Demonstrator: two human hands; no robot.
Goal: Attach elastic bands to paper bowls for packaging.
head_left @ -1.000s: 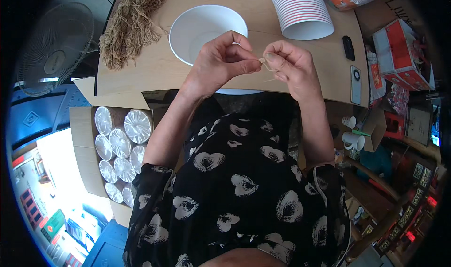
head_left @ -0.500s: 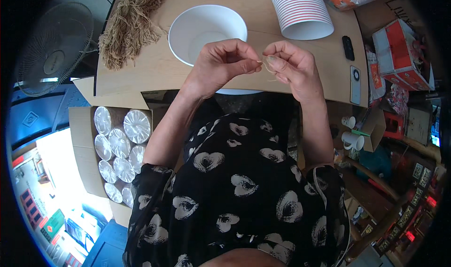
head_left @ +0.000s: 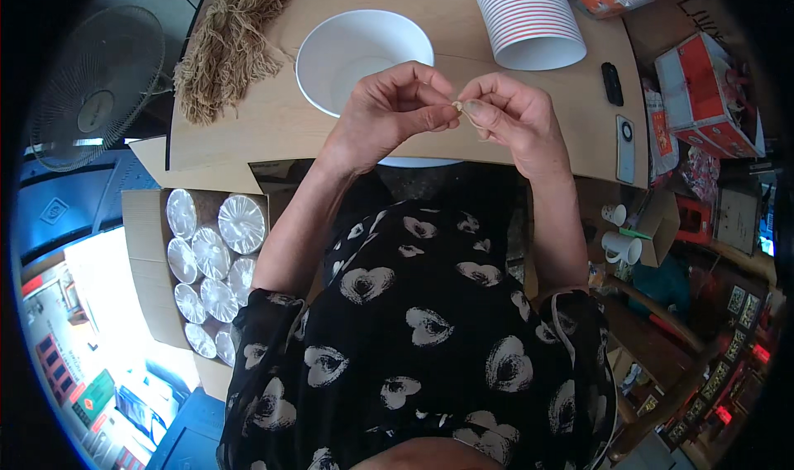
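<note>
My left hand [head_left: 385, 116] and my right hand [head_left: 519, 124] meet above the table's near edge, thumbs and forefingers pinched together. Between the fingertips shows a small loop or knot of tan string [head_left: 457, 106], gripped from both sides. Most of the string is covered by the fingers. Just beyond my left hand stands a white paper bucket [head_left: 331, 52], its wide mouth facing up. At the far left of the table lies a thick bundle of tan strings [head_left: 223, 57].
A stack of nested white buckets [head_left: 529, 19] lies on its side at the far right. Near the right edge are a black object [head_left: 612, 84] and a phone [head_left: 625, 147]. Left of me, a carton [head_left: 149, 263] holds wrapped rolls [head_left: 241, 224]. A fan [head_left: 95, 98] stands beyond it.
My fingertips have drawn slightly closer together. The string between them now shows as a small tight loop or knot instead of a loose strand.
</note>
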